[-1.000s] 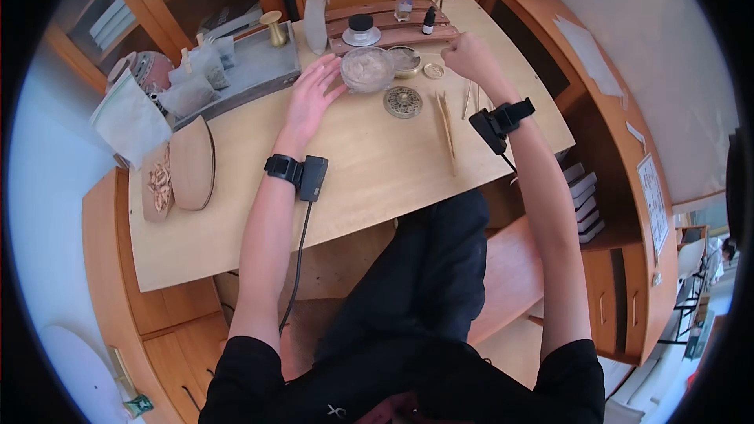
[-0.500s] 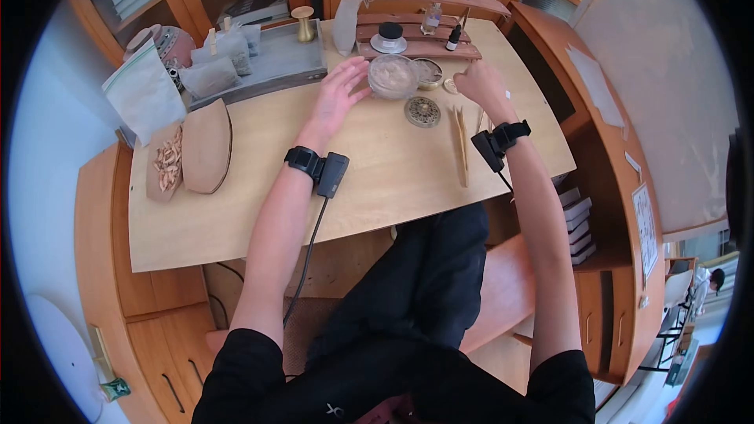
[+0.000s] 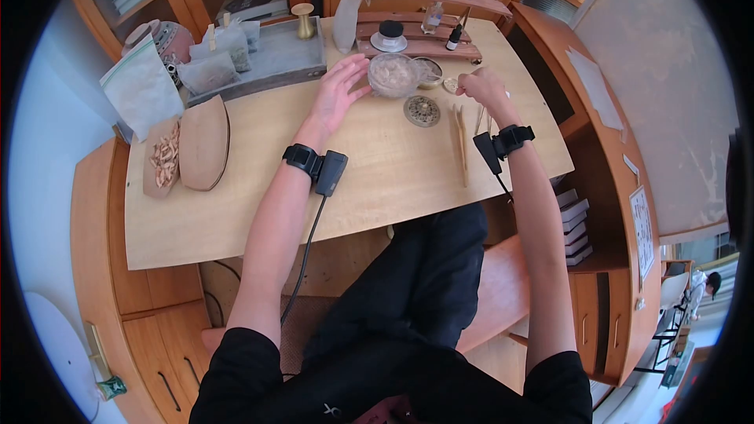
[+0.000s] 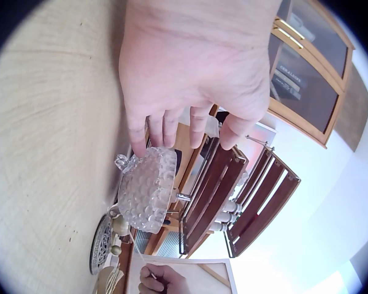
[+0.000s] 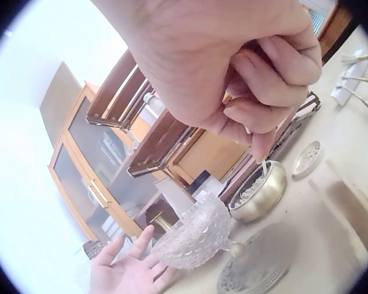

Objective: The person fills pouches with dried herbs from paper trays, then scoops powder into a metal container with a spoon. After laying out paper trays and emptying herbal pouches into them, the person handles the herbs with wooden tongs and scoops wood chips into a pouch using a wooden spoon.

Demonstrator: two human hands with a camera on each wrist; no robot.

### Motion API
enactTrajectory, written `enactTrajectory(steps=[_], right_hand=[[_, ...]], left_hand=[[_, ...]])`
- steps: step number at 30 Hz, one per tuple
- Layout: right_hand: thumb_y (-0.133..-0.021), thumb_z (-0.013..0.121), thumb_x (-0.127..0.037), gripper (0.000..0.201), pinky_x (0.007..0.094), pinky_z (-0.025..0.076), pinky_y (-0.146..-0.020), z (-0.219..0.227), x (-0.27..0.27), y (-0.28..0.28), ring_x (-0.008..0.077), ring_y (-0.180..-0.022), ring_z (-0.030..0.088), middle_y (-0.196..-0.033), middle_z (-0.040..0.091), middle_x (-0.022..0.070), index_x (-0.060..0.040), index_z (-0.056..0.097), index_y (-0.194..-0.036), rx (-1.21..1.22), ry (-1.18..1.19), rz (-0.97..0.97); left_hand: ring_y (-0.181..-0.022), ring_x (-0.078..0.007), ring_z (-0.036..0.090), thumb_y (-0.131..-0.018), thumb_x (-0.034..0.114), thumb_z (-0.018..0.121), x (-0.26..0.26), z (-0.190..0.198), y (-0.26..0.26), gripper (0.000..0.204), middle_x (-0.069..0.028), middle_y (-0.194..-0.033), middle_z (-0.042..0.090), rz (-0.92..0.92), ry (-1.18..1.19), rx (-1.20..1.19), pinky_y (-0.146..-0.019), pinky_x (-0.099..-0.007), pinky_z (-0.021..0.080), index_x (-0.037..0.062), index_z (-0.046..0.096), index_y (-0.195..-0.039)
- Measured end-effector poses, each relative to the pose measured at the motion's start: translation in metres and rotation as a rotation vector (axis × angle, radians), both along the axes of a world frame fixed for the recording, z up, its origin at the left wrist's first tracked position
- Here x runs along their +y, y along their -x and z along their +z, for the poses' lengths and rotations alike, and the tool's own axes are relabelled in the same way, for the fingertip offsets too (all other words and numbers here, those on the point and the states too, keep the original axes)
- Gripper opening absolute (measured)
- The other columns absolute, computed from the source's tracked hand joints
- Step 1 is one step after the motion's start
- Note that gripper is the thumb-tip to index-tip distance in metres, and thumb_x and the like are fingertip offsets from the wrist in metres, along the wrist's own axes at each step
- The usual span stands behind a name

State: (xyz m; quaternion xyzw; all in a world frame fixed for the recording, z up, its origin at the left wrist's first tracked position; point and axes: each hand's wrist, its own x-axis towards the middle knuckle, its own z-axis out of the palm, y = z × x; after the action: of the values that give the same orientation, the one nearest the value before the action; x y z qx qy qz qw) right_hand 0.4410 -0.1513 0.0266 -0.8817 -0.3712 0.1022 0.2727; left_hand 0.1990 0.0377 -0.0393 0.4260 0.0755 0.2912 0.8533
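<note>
A clear dimpled glass bowl (image 3: 393, 76) of pale powder stands near the back of the table. My left hand (image 3: 340, 90) lies at its left side with fingers extended, the fingertips right at the bowl's wall in the left wrist view. Just right of the bowl is a round brass pot (image 5: 260, 193) with pale material inside. Above and right of it, my right hand (image 3: 487, 88) has its fingers curled, pinching a thin light stick (image 4: 137, 246) that slants toward the pot. The stick's far end is hidden. A pierced brass lid (image 3: 422, 111) lies in front.
A small brass disc (image 3: 450, 85) and wooden tongs (image 3: 460, 145) lie at the right. Behind stands a wooden rack (image 3: 416, 29) with bottles. At the left are a grey tray (image 3: 279, 63) with bags and an oval box (image 3: 165, 159) of wood chips.
The head view has shifted, so the table sits differently in it. My right hand has turned slightly near the pot; the left hand stays beside the bowl.
</note>
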Motion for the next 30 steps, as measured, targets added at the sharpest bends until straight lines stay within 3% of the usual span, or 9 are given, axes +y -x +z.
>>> enactTrajectory(steps=[1, 2, 4, 5, 7, 13, 16, 19, 30], right_hand=[[-0.074, 0.058, -0.026, 0.028, 0.0351, 0.047, -0.059, -0.002, 0.000, 0.000, 0.0229, -0.063, 0.059, -0.067, 0.063, 0.0098, -0.0026, 0.073, -0.072, 0.065, -0.027, 0.010], [-0.074, 0.058, -0.026, 0.028, 0.0351, 0.047, -0.059, -0.004, 0.000, 0.002, 0.0229, -0.063, 0.059, -0.067, 0.063, 0.0098, -0.0026, 0.073, -0.072, 0.065, -0.029, 0.010], [-0.075, 0.058, -0.025, 0.028, 0.0302, 0.035, -0.046, -0.007, -0.001, 0.004, 0.0135, -0.052, 0.046, -0.060, 0.053, 0.0025, -0.0008, 0.072, -0.074, 0.234, -0.092, -0.044], [-0.075, 0.058, -0.025, 0.028, 0.0302, 0.035, -0.046, -0.009, 0.000, 0.003, 0.0135, -0.052, 0.046, -0.060, 0.053, 0.0025, -0.0008, 0.072, -0.074, 0.234, -0.094, -0.044], [-0.077, 0.058, -0.024, 0.028, 0.0278, 0.026, -0.041, -0.015, 0.002, 0.002, 0.0093, -0.048, 0.038, -0.060, 0.049, -0.0005, 0.0003, 0.071, -0.078, 0.326, -0.143, -0.085], [-0.082, 0.057, -0.020, 0.022, 0.0239, 0.021, -0.041, -0.017, 0.003, 0.002, 0.0045, -0.047, 0.033, -0.062, 0.046, -0.0059, -0.0017, 0.069, -0.081, 0.469, -0.133, -0.111], [-0.081, 0.060, -0.020, 0.019, 0.0259, 0.026, -0.042, -0.018, 0.001, -0.004, 0.0081, -0.050, 0.037, -0.064, 0.050, -0.0023, -0.0025, 0.069, -0.080, 0.542, -0.125, -0.100], [-0.083, 0.060, -0.018, 0.017, 0.0234, 0.022, -0.042, -0.016, -0.003, -0.002, 0.0047, -0.049, 0.034, -0.064, 0.048, -0.0053, -0.0041, 0.069, -0.081, 0.632, -0.137, -0.092], [-0.087, 0.058, -0.018, 0.017, 0.0228, 0.019, -0.041, 0.005, -0.022, 0.005, 0.0027, -0.047, 0.028, -0.062, 0.040, -0.0087, -0.0043, 0.068, -0.084, 0.613, -0.151, -0.062]], left_hand=[[-0.131, -0.0228, 0.043, -0.095, 0.026, 0.057, 0.000, 0.000, 0.000, 0.047, -0.0123, -0.138, 0.051, 0.004, 0.002, -0.001, -0.107, -0.0431, 0.039, 0.0039, 0.048, -0.135], [-0.131, -0.0228, 0.043, -0.095, 0.026, 0.057, 0.000, 0.001, 0.001, 0.047, -0.0123, -0.138, 0.051, 0.004, 0.000, -0.002, -0.107, -0.0431, 0.039, 0.0039, 0.048, -0.135], [-0.131, -0.0227, 0.043, -0.095, 0.026, 0.057, -0.001, 0.002, 0.002, 0.046, -0.0122, -0.138, 0.051, 0.002, 0.003, 0.004, -0.107, -0.0433, 0.039, 0.0040, 0.048, -0.135], [-0.131, -0.0227, 0.043, -0.095, 0.026, 0.057, -0.001, 0.002, 0.001, 0.046, -0.0122, -0.138, 0.051, 0.002, 0.001, 0.004, -0.107, -0.0433, 0.039, 0.0040, 0.048, -0.135], [-0.131, -0.0226, 0.043, -0.095, 0.026, 0.057, 0.000, 0.001, 0.001, 0.047, -0.0121, -0.138, 0.050, 0.001, 0.002, 0.010, -0.107, -0.0432, 0.039, 0.0041, 0.048, -0.135], [-0.131, -0.0222, 0.043, -0.095, 0.026, 0.057, 0.000, 0.000, 0.001, 0.047, -0.0117, -0.138, 0.050, -0.006, -0.011, 0.010, -0.106, -0.0426, 0.040, 0.0042, 0.047, -0.136], [-0.131, -0.0223, 0.043, -0.095, 0.027, 0.057, -0.001, 0.001, 0.001, 0.048, -0.0118, -0.139, 0.050, -0.003, -0.015, 0.010, -0.107, -0.0424, 0.039, 0.0042, 0.047, -0.136], [-0.132, -0.0226, 0.043, -0.095, 0.027, 0.057, -0.001, 0.002, 0.001, 0.048, -0.0119, -0.139, 0.050, -0.002, -0.021, 0.012, -0.107, -0.0423, 0.039, 0.0043, 0.047, -0.136], [-0.132, -0.0229, 0.042, -0.095, 0.027, 0.058, 0.000, 0.001, 0.002, 0.049, -0.0124, -0.139, 0.049, -0.006, -0.023, 0.003, -0.108, -0.0431, 0.038, 0.0040, 0.047, -0.136]])
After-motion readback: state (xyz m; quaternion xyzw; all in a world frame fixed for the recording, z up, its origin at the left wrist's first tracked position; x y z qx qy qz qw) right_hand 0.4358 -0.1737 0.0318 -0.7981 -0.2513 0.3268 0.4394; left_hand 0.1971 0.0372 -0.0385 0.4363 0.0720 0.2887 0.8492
